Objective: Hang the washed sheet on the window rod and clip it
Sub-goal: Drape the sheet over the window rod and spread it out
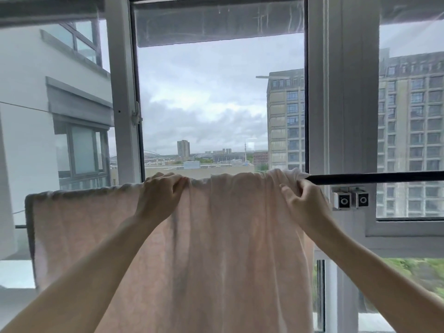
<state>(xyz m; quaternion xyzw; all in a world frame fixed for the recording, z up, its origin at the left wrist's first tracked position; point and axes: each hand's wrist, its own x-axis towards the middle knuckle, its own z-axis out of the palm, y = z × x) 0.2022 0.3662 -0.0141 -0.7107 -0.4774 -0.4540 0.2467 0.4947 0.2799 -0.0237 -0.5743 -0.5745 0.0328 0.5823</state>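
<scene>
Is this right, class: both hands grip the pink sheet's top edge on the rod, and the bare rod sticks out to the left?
No. The head view shows both hands, left hand and right hand, gripping the sheet, but the bare rod sticks out to the right.

A pale pink sheet (216, 236) was draped over the dark rod (374, 177), bunched toward three o'clock

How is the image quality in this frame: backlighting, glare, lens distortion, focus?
Head view: strong backlight from the overcast sky, so the sheet glows translucent and both hands read dim. Reflections smear the upper window glass. Wide-angle distortion bows the window frame and tilts the rod. Focus is acceptable; edges are soft.
</scene>
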